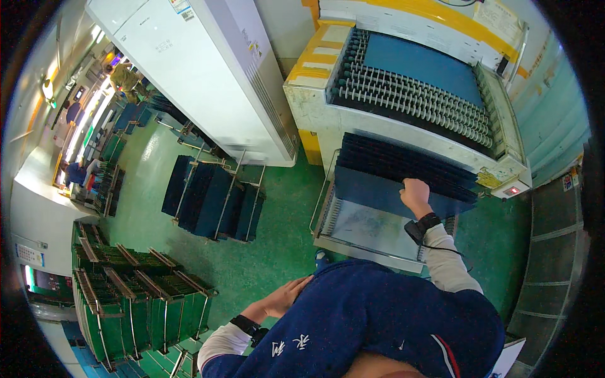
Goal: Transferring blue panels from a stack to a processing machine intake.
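Panel (372, 190), flat and dark blue, leans at the front of a stack of similar panels (378, 151) in the metal rack (368, 223), set back from the rack's front edge. It looks thin and stiff, probably light for its size, with a smooth face that could slip or scratch; its edges seem the safest hold. The right hand (416, 194) has its fingers clamped on the panel's top edge. The left hand (287, 297) rests against the jacket (353, 302), fingers outstretched, holding nothing. Beyond the rack's rear edge stands 1 roller machine (309, 104).
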